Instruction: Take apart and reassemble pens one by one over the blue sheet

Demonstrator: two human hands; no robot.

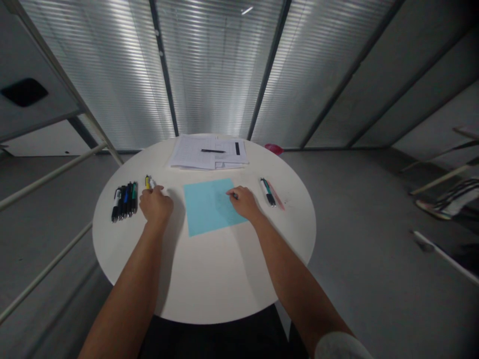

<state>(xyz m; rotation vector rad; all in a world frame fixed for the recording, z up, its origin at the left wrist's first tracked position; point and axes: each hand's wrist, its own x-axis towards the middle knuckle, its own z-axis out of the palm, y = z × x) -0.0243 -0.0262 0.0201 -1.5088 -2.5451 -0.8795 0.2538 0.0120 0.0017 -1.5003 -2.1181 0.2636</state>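
The right hand (244, 203) is closed in a writing grip around a dark pen (234, 196), its tip on a light blue sheet of paper (209, 207) and the heel of the hand just off the sheet's right edge. The left hand (156, 204) lies knuckles-up on the tabletop with its fingers curled, right beside a yellow-capped marker (147, 182) and a white-capped marker (151, 183); whether it grips either one, I cannot tell.

Left of that hand, a tight row of pens (124, 201) lies side by side, with black, blue and green bodies. Right of the right hand sit two pens (268, 192) beside a pink strip (277, 196). Farther off, a stack of printed papers (207, 152) carries a black pen (213, 150) and a black strip (237, 148).

All of this rests on a round white table (202, 294). A red object (274, 149) sits just past its far edge. A glass wall with slatted blinds (213, 65) stands behind, above a grey floor (348, 209), with pale railings (48, 174) to the left.
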